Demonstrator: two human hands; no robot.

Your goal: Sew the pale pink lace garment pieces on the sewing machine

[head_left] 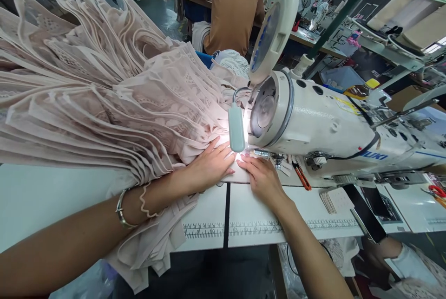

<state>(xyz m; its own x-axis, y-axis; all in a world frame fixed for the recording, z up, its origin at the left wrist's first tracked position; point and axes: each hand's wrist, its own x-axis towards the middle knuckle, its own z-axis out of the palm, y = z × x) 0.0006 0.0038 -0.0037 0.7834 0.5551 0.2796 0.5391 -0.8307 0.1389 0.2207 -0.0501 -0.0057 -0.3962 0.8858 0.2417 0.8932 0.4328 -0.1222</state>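
A white sewing machine (313,113) stands on the table, its round end cover swung up. Its small green lamp (236,127) shines on the needle area, and the lamp body hides the needle from me. My left hand (212,164) lies flat on pale pink fabric (190,150) just left of the lamp, fingers stretched out. On the other side, my right hand (259,173) rests with its fingertips on the cloth by the presser foot, fingers extended. A large heap of pale pink lace garments (139,85) spreads to the left, and some cloth hangs over the front edge.
Orange-handled thread snips (301,176) lie beneath the machine arm. Farther right are a stack of fabric labels or cards (336,200) and a dark phone (365,215). A printed ruler (256,228) runs along the table's front edge. A person in a brown shirt (230,6) sits ahead.
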